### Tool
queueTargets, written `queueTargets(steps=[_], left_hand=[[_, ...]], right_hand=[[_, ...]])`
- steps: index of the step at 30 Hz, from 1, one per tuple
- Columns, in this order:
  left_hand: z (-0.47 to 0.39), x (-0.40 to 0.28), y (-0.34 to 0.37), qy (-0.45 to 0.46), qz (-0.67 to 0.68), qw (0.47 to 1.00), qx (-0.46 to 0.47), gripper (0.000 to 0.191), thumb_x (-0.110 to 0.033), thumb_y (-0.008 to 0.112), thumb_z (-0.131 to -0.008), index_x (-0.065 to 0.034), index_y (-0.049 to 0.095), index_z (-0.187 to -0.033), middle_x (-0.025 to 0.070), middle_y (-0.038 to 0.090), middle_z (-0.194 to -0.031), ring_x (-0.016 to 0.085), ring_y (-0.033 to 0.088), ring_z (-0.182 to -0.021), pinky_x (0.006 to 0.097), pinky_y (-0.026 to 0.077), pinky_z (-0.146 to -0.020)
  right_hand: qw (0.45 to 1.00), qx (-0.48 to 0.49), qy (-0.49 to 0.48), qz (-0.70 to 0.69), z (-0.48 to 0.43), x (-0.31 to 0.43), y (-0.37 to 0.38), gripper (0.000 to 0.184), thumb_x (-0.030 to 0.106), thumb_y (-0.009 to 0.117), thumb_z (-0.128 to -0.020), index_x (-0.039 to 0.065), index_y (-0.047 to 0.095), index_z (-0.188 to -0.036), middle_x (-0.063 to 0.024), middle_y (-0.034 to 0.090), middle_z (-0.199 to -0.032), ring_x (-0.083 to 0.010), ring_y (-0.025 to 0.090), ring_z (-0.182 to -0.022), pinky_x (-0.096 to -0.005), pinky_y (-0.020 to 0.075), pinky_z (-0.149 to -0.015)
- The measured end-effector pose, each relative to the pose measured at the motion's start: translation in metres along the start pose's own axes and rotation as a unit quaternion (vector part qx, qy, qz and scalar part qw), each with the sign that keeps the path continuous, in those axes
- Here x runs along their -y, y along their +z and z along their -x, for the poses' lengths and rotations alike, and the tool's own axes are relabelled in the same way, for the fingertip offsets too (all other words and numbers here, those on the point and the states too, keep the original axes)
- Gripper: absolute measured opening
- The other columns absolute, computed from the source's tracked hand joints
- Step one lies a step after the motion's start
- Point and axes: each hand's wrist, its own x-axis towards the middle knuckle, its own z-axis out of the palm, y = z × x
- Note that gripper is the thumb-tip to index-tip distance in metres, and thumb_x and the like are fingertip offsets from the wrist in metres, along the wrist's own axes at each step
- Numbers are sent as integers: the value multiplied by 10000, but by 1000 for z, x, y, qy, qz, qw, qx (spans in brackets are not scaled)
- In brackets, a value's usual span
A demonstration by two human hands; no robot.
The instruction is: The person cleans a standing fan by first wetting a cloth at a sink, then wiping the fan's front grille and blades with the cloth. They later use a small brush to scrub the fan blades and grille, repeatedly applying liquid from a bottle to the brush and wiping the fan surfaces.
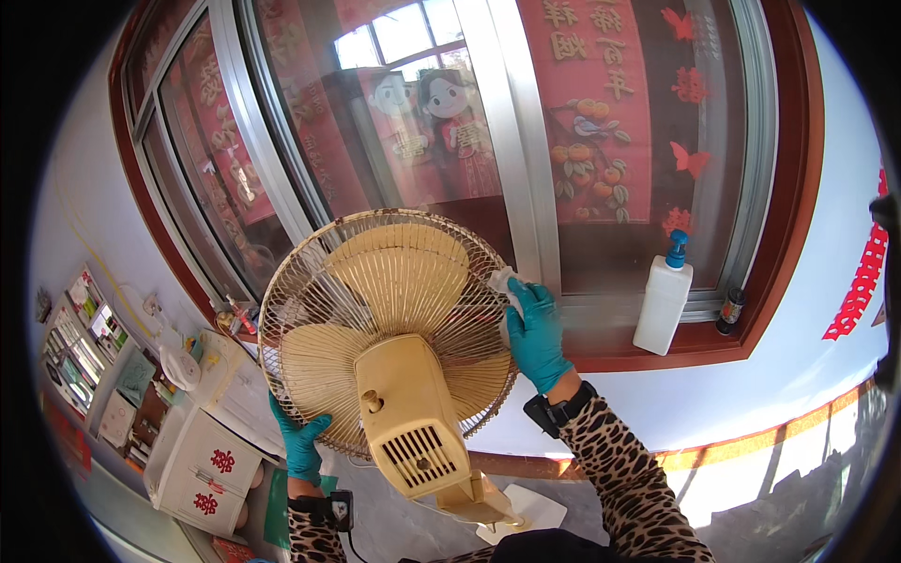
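Observation:
A yellowed electric fan (pixel 415 422) stands before me, its back and motor housing turned towards me. Rusty spots mark the rim of its wire grille. My right hand (pixel 538 338), in a teal glove, presses a whitish cloth (pixel 504 283) against the grille's right edge. My left hand (pixel 301 440), gloved alike, is at the grille's lower left edge, thumb spread on the near side; its other fingers are partly hidden by the grille. Part of the fan's pale base (pixel 528 514) shows on the floor below.
Behind the fan is a sliding window with a red-brown sill (pixel 619 360). A white pump bottle (pixel 663 302) with a blue top and a small dark can (pixel 731 311) stand there. At left are a white cabinet (pixel 204 471) and a washbasin area with a mirror.

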Motion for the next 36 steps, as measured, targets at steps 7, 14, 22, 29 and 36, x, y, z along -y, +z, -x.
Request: queueTargets(steps=[7,14,22,29,36], left_hand=[[-3,4,-5,12,9,1000,27,1153,51,834,-597,-210,246,-1554,48,436,-1483,266,450,-1311,385,402,-1066],[-8,16,-12,20,5,1000,8,1155,23,855,-578,-187,265,-1548,49,452,-1467,257,452,-1306,378,404,-1063],[-11,23,-18,31,-1,1000,2,1147,4,871,-577,-175,278,-1543,54,462,-1453,249,471,-1289,369,424,-1047],[-5,16,-13,6,2,1000,-17,1168,9,870,-571,-180,265,-1551,54,438,-1482,256,457,-1307,372,430,-1042],[-4,15,-11,13,12,1000,-6,1173,7,867,-572,-175,255,-1555,50,422,-1499,254,443,-1323,369,424,-1048]], right_hand=[[781,-111,345,-508,28,-74,-87,354,-63,541,-907,41,649,-1229,-58,638,-1103,-133,596,-959,-246,506,-880],[766,-196,398,-465,-9,-171,-169,453,-52,503,-913,34,535,-1356,-127,630,-1187,-224,651,-979,-320,560,-874],[707,-155,451,-522,-51,-208,-189,365,9,563,-928,-5,558,-1292,-118,649,-1109,-218,641,-937,-304,539,-855],[855,-83,408,-309,-83,-165,-193,327,115,687,-907,-5,633,-1207,-79,677,-1011,-168,619,-870,-290,512,-799],[878,-31,399,-264,-90,-179,-195,329,132,710,-898,8,648,-1196,-56,674,-972,-154,608,-835,-278,501,-785]])
